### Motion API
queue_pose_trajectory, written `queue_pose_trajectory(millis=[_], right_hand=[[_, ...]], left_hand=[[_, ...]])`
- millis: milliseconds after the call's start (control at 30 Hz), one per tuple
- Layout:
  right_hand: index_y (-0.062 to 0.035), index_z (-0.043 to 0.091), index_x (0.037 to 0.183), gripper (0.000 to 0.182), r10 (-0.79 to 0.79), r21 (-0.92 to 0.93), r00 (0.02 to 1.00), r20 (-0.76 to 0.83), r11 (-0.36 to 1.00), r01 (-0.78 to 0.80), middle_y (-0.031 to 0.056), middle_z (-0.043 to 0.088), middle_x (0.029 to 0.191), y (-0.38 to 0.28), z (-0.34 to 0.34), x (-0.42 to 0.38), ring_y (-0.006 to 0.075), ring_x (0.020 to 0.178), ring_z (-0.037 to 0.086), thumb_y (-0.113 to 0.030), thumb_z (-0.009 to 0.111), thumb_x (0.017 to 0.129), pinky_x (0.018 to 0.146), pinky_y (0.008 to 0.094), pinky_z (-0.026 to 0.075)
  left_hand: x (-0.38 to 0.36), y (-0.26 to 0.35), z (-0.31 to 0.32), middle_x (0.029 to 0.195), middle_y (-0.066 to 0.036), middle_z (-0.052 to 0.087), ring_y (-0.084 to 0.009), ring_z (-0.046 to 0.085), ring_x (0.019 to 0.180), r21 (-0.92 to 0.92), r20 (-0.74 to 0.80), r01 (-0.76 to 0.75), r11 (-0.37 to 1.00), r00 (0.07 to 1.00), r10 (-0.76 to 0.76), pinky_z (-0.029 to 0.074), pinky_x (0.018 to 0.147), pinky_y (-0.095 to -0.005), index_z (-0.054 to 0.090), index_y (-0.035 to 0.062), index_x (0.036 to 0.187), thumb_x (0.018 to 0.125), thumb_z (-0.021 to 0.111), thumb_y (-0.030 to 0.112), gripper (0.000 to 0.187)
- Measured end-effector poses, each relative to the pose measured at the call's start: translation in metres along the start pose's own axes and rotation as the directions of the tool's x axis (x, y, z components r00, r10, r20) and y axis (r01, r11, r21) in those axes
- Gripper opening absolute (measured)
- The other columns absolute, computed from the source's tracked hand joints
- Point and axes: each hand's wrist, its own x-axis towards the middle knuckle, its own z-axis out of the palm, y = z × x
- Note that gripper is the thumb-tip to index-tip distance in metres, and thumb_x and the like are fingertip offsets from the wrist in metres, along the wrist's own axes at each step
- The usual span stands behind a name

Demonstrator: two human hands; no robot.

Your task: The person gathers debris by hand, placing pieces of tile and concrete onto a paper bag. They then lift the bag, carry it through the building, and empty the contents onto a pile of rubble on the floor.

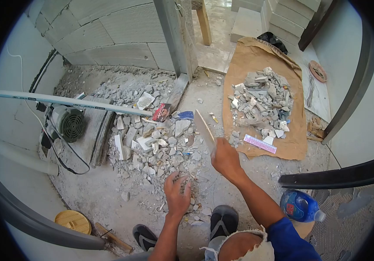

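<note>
My right hand is closed around the lower end of a thin flat board, which stands up on edge over the dusty floor. My left hand is low over the near edge of the rubble, its fingers apart and partly curled; no object shows in it. Beyond it lies a spread of grey and white rubble with a red packet and a blue scrap. To the right, a second rubble heap rests on brown paper, with a pink printed strip near the paper's front edge.
A green motor with a cable sits at the left beside a grey slab stack. A long white pipe crosses above them. A blue bottle stands at the right, and a yellow round grate lies at the lower left.
</note>
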Motion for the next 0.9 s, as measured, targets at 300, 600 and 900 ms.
queue_pose_trajectory(millis=[300, 600, 900], right_hand=[[0.0038, 0.065, 0.103, 0.019, 0.008, -0.315, 0.966, -0.260, 0.945, -0.093, 0.0197, 0.060, 0.104, 0.017, -0.035, 0.173, 0.0373, 0.089, 0.068, -0.005, 0.060, 0.087, 0.073, 0.0476, 0.058], [0.0016, 0.074, 0.092, 0.015, -0.181, -0.458, 0.972, 0.153, 0.858, 0.232, 0.0206, 0.063, 0.106, -0.034, -0.077, 0.132, 0.0366, 0.095, 0.068, -0.004, 0.063, 0.084, 0.075, 0.0450, 0.060], [0.0016, 0.074, 0.091, 0.017, -0.340, -0.608, 0.940, -0.016, 0.750, 0.260, 0.0179, 0.063, 0.107, 0.022, -0.012, 0.241, 0.0350, 0.099, 0.065, -0.005, 0.059, 0.086, 0.072, 0.0442, 0.059]], left_hand=[[-0.006, -0.014, -0.015, 0.128, -0.019, 0.056, -0.0377, 0.051, 0.121, 0.092, -0.038, 0.054, 0.994, 0.998, -0.051, 0.039, 0.105, -0.0469, 0.068, 0.0038, 0.110, 0.082, 0.073, 0.006, 0.029], [-0.015, -0.027, -0.037, 0.127, -0.020, 0.056, -0.0376, 0.051, 0.122, 0.095, -0.130, 0.151, 0.984, 0.982, -0.138, 0.040, 0.105, -0.0465, 0.068, 0.0036, 0.108, 0.082, 0.074, 0.005, 0.026], [-0.015, -0.030, -0.043, 0.129, -0.020, 0.055, -0.0379, 0.050, 0.123, 0.116, -0.138, 0.157, 0.981, 0.980, -0.140, 0.039, 0.105, -0.0472, 0.068, 0.0035, 0.109, 0.084, 0.073, 0.007, 0.025]])
